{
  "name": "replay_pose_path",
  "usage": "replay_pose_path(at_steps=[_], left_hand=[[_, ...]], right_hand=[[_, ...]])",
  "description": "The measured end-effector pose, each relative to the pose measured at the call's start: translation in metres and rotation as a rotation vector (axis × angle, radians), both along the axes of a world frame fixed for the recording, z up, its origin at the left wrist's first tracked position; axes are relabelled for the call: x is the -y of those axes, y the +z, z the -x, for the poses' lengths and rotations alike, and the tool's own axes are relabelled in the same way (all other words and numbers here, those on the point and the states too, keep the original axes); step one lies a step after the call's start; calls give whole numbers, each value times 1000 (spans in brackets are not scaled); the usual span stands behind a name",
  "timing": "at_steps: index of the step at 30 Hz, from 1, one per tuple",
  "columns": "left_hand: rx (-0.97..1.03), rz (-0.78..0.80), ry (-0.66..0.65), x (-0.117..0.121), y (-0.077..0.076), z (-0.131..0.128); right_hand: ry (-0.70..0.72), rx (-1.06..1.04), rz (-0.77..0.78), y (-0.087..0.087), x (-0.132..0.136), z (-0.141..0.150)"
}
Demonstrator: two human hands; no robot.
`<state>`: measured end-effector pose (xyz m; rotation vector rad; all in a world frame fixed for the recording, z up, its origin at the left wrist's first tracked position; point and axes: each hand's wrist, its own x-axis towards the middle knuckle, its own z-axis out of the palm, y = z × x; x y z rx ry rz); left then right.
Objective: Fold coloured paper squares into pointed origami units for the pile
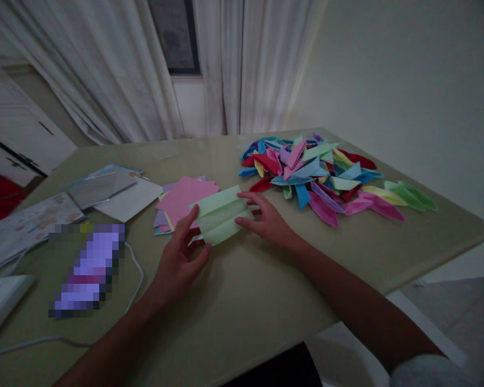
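A light green sheet of paper [221, 215] with creases running along its length is held up over the table between both hands. My left hand [183, 252] grips its left edge, fingers at the top and behind, thumb at the lower corner. At the right edge, my right hand [268, 217] pinches the sheet between thumb and fingers. Just behind the left hand lies a loose stack of coloured paper squares [189, 194], a pink one on top. A large pile of folded paper pieces [306, 166] in many colours spreads beyond the right hand.
Flat booklets [32, 223] and a clear plastic packet [105, 188] lie at the left. Nearer are a blurred-out phone-like object [91, 269], a white cable [137, 269] and a white device [4, 303]. The table [258, 312] meets a wall at right; curtains [262, 64] hang behind.
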<state>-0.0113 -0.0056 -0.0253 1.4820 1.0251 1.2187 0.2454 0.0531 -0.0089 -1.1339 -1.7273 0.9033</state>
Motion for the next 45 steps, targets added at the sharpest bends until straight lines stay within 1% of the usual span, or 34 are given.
replay_pose_path(at_steps=[1, 3, 5, 8, 11, 13, 16, 20, 24, 26, 28, 30, 33, 34, 36, 37, 39, 41, 43, 45], left_hand=[[-9, 6, 14, 0, -1, -1], [-21, 26, 46, 0, -3, -1], [-19, 56, 68, 0, -4, -2], [29, 120, 81, 1, -3, -4], [75, 166, 64, 4, -2, -7], [78, 165, 42, 5, -1, -10], [48, 142, 42, 7, 0, -12], [-53, 121, 89, 6, 4, -10], [-218, 32, 219, 2, 8, -5], [-313, -25, 259, -1, 8, -2], [-377, -44, 252, -3, 7, 0], [-418, -32, 235, -3, 7, 1], [-487, -49, 240, -3, 8, 4], [-528, -82, 246, -4, 8, 5], [-639, -196, 255, -5, 7, 8], [-696, -261, 250, -5, 7, 10], [-770, -349, 185, -7, 4, 12], [-794, -381, 65, -7, 0, 13], [-829, -411, -42, -7, -3, 13], [-894, -454, -89, -5, -3, 12]], right_hand=[[-6, 138, -132, 0, 2, -1], [39, 372, -354, 3, 6, -2], [115, 520, -484, 5, 10, -1], [206, 613, -578, 4, 17, 4], [272, 612, -638, 0, 19, 9], [279, 589, -664, -3, 18, 10], [275, 555, -660, -4, 13, 8], [307, 500, -626, -4, 8, 4], [365, 486, -572, -5, 8, 3], [398, 490, -541, -5, 9, 3], [418, 489, -527, -5, 9, 3], [424, 490, -525, -5, 10, 3], [430, 514, -495, -3, 11, 3], [439, 524, -474, -1, 12, 3], [461, 536, -430, 1, 13, 3], [472, 541, -416, 3, 14, 3], [484, 558, -411, 6, 16, 3], [511, 579, -433, 8, 18, 3], [568, 597, -461, 10, 18, 3], [619, 599, -464, 10, 17, 4]])
